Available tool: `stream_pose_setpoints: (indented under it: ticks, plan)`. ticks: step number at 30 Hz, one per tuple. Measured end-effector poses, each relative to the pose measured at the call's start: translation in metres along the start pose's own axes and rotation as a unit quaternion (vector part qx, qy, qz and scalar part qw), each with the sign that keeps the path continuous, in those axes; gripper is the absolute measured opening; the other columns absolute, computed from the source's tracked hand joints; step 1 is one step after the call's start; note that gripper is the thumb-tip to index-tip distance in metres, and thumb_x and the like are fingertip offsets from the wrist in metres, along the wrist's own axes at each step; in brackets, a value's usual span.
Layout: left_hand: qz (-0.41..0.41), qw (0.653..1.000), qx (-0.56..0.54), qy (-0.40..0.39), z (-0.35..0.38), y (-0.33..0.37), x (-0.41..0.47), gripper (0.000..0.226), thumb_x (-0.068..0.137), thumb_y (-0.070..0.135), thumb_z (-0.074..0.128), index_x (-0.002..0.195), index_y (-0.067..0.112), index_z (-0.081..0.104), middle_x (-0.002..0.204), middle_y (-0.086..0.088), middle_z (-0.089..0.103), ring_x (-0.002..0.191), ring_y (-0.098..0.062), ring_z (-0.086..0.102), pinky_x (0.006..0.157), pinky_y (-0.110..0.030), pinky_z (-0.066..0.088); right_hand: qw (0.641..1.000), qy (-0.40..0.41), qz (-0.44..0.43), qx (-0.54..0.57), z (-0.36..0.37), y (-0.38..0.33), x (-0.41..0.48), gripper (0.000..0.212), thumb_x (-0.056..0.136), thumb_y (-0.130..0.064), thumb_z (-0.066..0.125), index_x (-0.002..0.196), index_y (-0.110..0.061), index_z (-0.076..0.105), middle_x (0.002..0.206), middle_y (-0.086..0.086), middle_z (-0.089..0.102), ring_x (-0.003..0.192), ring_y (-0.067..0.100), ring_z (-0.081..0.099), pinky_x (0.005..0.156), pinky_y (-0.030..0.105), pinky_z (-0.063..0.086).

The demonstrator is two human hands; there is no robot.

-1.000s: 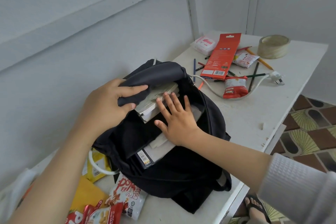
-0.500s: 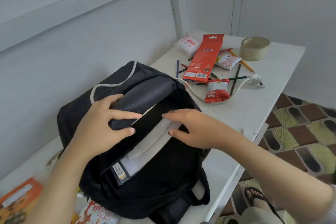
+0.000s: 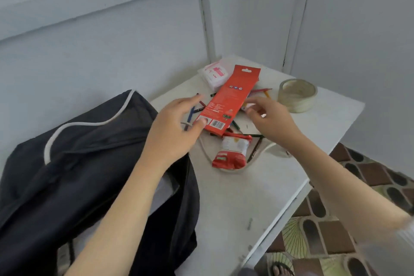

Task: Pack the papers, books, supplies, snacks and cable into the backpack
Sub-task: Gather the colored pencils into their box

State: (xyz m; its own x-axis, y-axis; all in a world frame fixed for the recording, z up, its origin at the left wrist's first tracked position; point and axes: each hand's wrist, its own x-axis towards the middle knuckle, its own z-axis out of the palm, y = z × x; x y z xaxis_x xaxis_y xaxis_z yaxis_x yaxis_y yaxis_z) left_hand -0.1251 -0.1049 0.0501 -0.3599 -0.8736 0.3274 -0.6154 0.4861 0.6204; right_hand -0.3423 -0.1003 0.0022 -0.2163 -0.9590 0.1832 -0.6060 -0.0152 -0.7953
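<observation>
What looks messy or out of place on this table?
Coloured pencils lie loose and criss-crossed on the table, under and around the red box rather than packed away. Nothing looks spilled or broken.

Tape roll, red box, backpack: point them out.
tape roll (image 3: 298, 104), head view, outer side wall
red box (image 3: 230, 101), head view, middle of printed back
backpack (image 3: 89, 175), head view, dark fabric below the white piping

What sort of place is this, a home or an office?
Probably a corner of a home, not an office: a plain white table against painted walls, patterned floor tiles, and a backpack near a pencil box and tape roll, like school things.
</observation>
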Motion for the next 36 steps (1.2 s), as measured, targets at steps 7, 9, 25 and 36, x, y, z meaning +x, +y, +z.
stream_pose_setpoints:
  ticks: [7,9,25,36]
  plan:
    - [-0.100,0.974,0.167,-0.117,0.083,-0.016,0.066,0.096,0.072,0.050,0.071,0.145,0.021,0.015,0.125,-0.006,0.049,0.112,-0.024,0.051,0.088,-0.032,0.042,0.996,-0.076,0.010,-0.039,-0.014,0.030,0.080,0.045,0.095,-0.015,0.047,0.139,-0.019,0.041,0.131,0.008,0.054,0.120,0.020,0.050,0.095,0.024,0.036]
    - [-0.131,0.967,0.182,-0.121,0.095,-0.027,0.073,0.095,0.063,0.050,0.075,0.137,0.022,0.024,0.120,-0.005,0.051,0.107,-0.026,0.055,0.087,-0.040,0.048,0.995,-0.090,0.005,-0.048,-0.016,0.035,0.094,0.046,0.095,-0.015,0.046,0.141,-0.018,0.039,0.131,0.009,0.054,0.116,0.021,0.051,0.091,0.024,0.038]
    - [-0.211,0.802,-0.545,-0.121,0.051,0.014,0.061,0.078,0.050,0.040,0.087,0.122,0.035,0.058,0.128,-0.001,0.059,0.108,-0.024,0.062,0.077,-0.043,0.055,0.957,-0.022,-0.072,0.279,-0.061,0.041,0.128,0.079,0.090,-0.037,0.060,0.146,-0.038,0.006,0.155,-0.001,0.021,0.136,0.020,0.031,0.101,0.026,0.037]
    - [-0.193,0.906,-0.373,-0.054,0.053,0.056,0.049,0.049,0.098,0.002,0.035,0.116,0.046,0.049,0.094,0.000,0.070,0.073,-0.015,0.069,0.051,-0.025,0.055,0.885,-0.099,0.005,0.455,-0.083,0.034,0.108,0.078,0.089,0.004,0.056,0.141,-0.041,0.020,0.090,0.012,0.063,0.080,0.019,0.068,0.068,0.035,0.057]
